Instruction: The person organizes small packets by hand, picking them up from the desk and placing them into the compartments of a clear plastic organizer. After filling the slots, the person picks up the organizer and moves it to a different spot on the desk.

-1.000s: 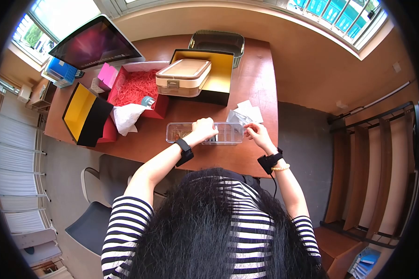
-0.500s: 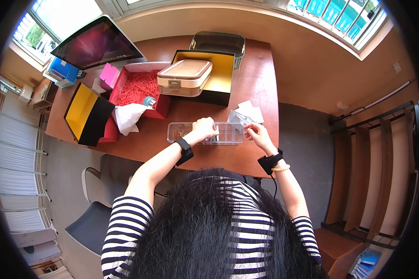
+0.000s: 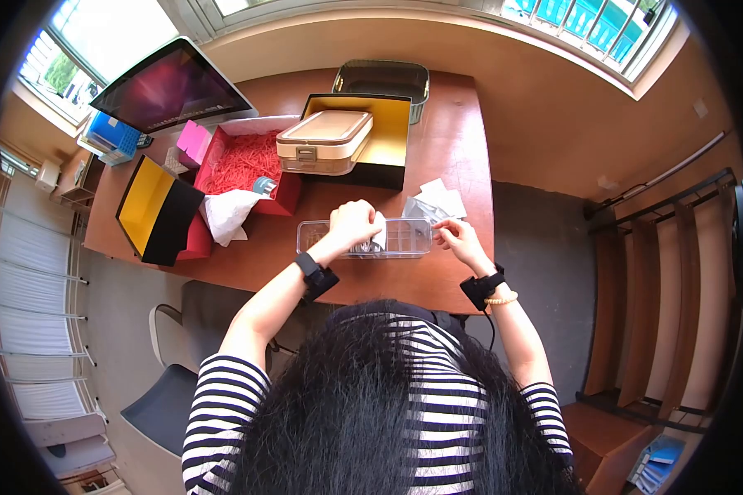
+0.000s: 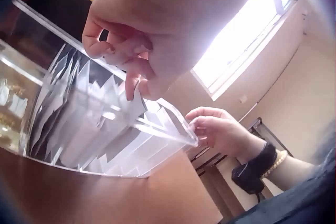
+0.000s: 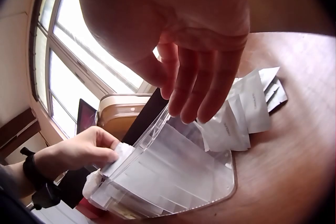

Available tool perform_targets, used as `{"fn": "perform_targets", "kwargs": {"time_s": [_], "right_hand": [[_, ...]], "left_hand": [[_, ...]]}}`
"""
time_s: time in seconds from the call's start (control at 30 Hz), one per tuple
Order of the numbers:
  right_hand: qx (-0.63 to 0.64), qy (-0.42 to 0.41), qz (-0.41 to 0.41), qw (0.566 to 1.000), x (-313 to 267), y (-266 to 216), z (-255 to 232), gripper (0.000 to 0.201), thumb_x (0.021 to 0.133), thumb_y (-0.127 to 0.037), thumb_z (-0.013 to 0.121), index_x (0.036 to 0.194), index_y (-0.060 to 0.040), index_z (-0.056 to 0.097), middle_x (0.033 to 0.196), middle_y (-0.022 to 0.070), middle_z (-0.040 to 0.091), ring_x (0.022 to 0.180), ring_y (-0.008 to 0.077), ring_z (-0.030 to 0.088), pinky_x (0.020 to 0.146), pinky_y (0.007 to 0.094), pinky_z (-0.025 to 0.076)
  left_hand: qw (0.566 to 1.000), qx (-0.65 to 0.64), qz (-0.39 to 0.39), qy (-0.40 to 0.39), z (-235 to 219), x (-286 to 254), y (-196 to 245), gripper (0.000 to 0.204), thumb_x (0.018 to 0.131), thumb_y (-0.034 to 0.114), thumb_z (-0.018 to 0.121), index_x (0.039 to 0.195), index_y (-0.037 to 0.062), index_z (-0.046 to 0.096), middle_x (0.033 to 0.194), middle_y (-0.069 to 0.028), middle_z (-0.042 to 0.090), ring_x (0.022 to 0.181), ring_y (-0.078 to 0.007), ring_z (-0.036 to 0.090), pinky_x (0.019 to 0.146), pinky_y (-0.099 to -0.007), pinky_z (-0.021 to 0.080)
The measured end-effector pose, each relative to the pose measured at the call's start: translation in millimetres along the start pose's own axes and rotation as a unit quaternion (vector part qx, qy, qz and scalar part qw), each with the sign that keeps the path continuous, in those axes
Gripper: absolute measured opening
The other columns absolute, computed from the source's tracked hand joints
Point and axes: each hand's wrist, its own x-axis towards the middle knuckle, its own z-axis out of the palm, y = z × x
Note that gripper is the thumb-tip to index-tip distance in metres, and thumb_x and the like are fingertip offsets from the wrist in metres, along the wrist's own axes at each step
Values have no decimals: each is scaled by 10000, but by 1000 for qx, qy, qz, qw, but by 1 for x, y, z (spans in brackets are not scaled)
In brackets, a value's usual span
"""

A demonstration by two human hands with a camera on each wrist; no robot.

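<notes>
Black-and-white stripes, black straps and one beaded bracelet

I'm wearing a striped top (image 3: 446,396) in black and white, its stripes running around my left sleeve (image 3: 227,404) and right sleeve (image 3: 545,412). Long black hair (image 3: 330,412) falls over my back. My left hand (image 3: 354,223) and right hand (image 3: 460,241) are bare. A black strap with a small, dark, boxy camera circles each wrist. My right wrist also carries a pale yellow beaded bracelet (image 3: 501,300), and a thin black cable (image 3: 493,330) hangs from its camera.

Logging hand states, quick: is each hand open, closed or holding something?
Left hand: closed, pinching a white packet.
Right hand: open, fingers loosely curved by the clear bin's end; contact can't be told.
</notes>
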Motion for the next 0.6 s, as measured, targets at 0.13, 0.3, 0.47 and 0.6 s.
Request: {"fn": "perform_targets", "kwargs": {"time_s": [0.13,0.3,0.47,0.6], "right_hand": [[6,-12,-21,1000,1,-10,2,163,846,-134,514,961,-33,569,787,52,609,700,90,570,606,224,460],[151,-12,-58,987,3,-43,18,312,819,-168,589,1081,-23,503,878,60,599,767,105,573,602,230,488],[161,-21,-17,987,15,-38,11,415,777,-145,641,1128,-19,460,919,71,597,771,106,583,517,198,505],[178,68,41,981,18,-15,-2,344,784,-142,627,1068,-6,490,855,110,601,589,122,592,455,206,499]], "left_hand": [[997,-62,38,-16,-42,3,10,212,601,291,636,643,84,613,688,-101,612,678,-245,603,623,-334,473],[981,-156,86,-72,-30,28,20,241,627,297,599,694,66,620,630,-104,592,625,-210,593,593,-311,458],[972,-202,120,-26,-1,32,19,240,732,274,608,733,34,589,579,-53,557,535,-105,517,527,-265,413],[994,-74,85,8,-9,15,9,246,748,342,595,771,100,626,667,-55,609,636,-179,593,587,-322,460]]}}
